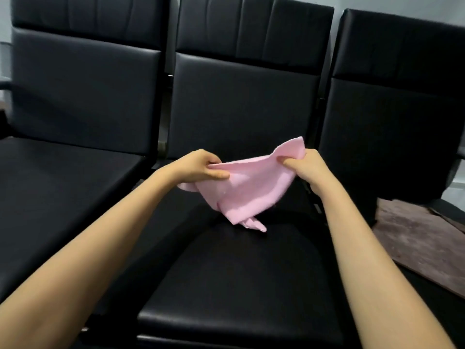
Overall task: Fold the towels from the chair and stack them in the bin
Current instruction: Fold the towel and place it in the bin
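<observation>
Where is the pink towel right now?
In the head view the pink towel is at the centre, held up between the left hand and the right hand, over the seat of the middle black chair.

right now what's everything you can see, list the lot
pink towel: one, pink, held up over the middle seat, its lower tip hanging down to about seat level
black chairs: three, black, side by side across the view
brown cloth: one, brown, lying on the right-hand seat
wall: pale grey, behind the chair backs
forearms: two, bare, reaching in from the bottom edge
left grip: one bare hand, pinches the towel's left edge
right grip: one bare hand, fingers curled round the towel's right corner
</observation>
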`<state>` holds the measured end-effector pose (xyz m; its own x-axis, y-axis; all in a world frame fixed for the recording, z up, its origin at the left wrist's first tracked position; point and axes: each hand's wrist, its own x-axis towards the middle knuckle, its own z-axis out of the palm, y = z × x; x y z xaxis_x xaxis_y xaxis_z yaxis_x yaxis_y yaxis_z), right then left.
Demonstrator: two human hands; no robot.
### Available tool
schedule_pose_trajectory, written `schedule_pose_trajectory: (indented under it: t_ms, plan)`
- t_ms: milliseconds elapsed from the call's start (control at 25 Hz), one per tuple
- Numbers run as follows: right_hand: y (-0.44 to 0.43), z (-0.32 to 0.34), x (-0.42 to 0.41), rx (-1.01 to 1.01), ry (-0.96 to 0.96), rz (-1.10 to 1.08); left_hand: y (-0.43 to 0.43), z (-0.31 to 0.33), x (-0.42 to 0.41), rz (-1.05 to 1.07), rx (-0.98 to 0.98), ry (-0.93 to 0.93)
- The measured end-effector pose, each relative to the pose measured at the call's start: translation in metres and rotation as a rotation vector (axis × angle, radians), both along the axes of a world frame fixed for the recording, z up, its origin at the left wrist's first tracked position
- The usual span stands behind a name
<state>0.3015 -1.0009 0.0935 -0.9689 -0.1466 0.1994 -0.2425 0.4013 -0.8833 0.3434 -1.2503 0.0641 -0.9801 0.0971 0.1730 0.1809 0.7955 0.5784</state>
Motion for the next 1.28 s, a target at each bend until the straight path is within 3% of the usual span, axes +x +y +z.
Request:
schedule_pose_trajectory:
  t_ms: [80, 200, 360, 440, 520, 640, 720, 800, 960, 1080, 1160, 1280]
  plan:
    - [0.000, 0.001, -0.001, 0.061, -0.015, 0.062, -0.008, 0.005, 0.006, -0.061, -0.164, -0.237]
    - [0.002, 0.002, -0.002, 0.099, 0.001, 0.078, -0.016, 0.009, 0.008, 0.056, -0.406, -0.258]
    - [0.015, 0.006, -0.010, 0.173, -0.108, -0.079, -0.031, 0.025, 0.010, 0.261, -0.219, -0.022]
    - [0.019, 0.007, -0.016, 0.042, -0.250, -0.087, -0.036, 0.032, 0.013, 0.318, -0.131, -0.020]
    - [0.017, 0.009, -0.017, -0.205, -0.360, -0.060, -0.033, 0.039, 0.019, 0.299, 0.085, -0.116]
    - [0.013, 0.011, -0.017, -0.440, -0.415, -0.005, -0.025, 0.047, 0.020, 0.313, 0.694, -0.240]
    - [0.006, 0.009, -0.020, -0.527, -0.369, 0.002, -0.027, 0.048, 0.016, 0.340, 1.101, -0.263]
    - [-0.004, 0.006, -0.024, -0.634, -0.231, 0.027, -0.031, 0.043, 0.009, 0.284, 1.313, -0.135]
    - [-0.019, 0.001, -0.027, -0.637, 0.085, 0.052, -0.032, 0.033, 0.003, 0.112, 1.174, 0.351]
    - [-0.017, 0.001, -0.025, -0.495, 0.215, 0.020, -0.039, 0.028, 0.010, 0.104, 0.773, 0.488]
    - [-0.008, 0.004, -0.023, -0.224, 0.223, 0.055, -0.046, 0.027, 0.019, 0.149, 0.545, 0.398]
    - [0.015, 0.008, -0.018, 0.250, -0.068, 0.262, -0.059, 0.024, 0.031, 0.179, 0.178, -0.134]
